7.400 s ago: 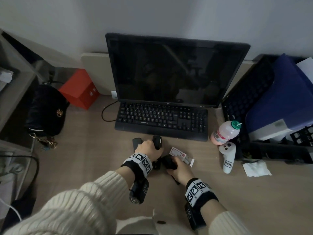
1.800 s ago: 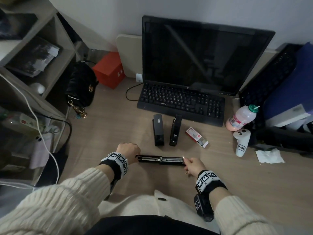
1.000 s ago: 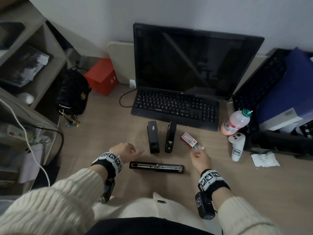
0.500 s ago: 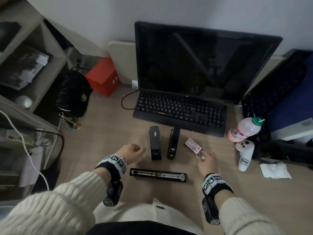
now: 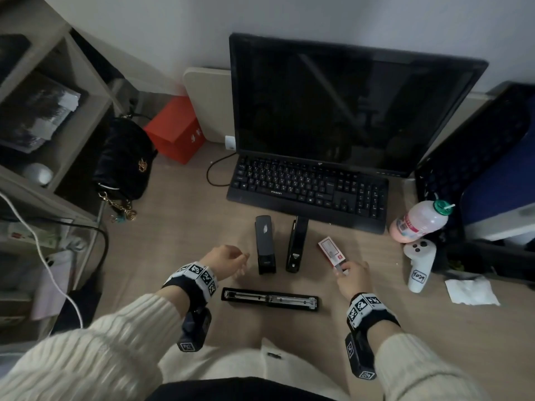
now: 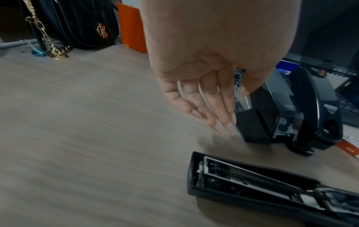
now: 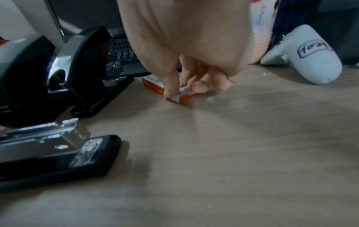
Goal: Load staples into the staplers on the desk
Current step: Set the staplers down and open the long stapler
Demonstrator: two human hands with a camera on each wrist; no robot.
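Note:
A black stapler (image 5: pixel 269 298) lies unfolded flat across the desk near me, its metal staple channel (image 6: pixel 252 178) facing up. Two closed black staplers (image 5: pixel 265 244) (image 5: pixel 296 244) stand side by side in front of the keyboard. A small red and white staple box (image 5: pixel 330 250) lies to their right. My right hand (image 5: pixel 350 277) pinches the near end of the box (image 7: pixel 179 93) between thumb and fingers. My left hand (image 5: pixel 228 260) hovers above the desk left of the staplers, fingers (image 6: pixel 209 107) relaxed and empty.
A keyboard (image 5: pixel 309 189) and monitor (image 5: pixel 347 105) stand behind the staplers. A pink bottle (image 5: pixel 417 222), a white controller (image 5: pixel 418 263) and a crumpled tissue (image 5: pixel 470 290) lie to the right. A black bag (image 5: pixel 124 160) and a red box (image 5: pixel 173 130) sit at the left.
Both hands let go of the unfolded stapler. My right hand moved up and right to the staple box and now pinches its near end. My left hand lifted and hovers empty.

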